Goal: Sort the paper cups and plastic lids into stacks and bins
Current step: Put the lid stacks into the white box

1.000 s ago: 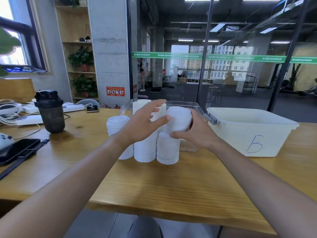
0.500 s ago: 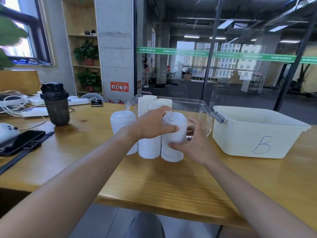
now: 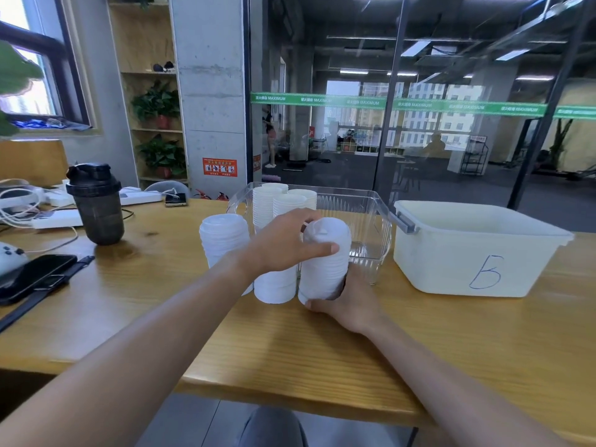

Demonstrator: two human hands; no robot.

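Observation:
Three stacks of white plastic lids stand on the wooden table: a left stack, a middle stack and a right stack. My left hand grips the upper part of the right stack, thumb across its front. My right hand holds the same stack at its base. Behind them a clear bin holds stacked paper cups. A white bin marked B stands to the right.
A dark shaker bottle stands at the left. A phone and a strap lie near the left edge, with power strips and cables behind. The table's front edge runs below my arms.
The upper group of lids has come down onto the right stack. My right hand slid from its top to its base, and my left hand closed around its upper part.

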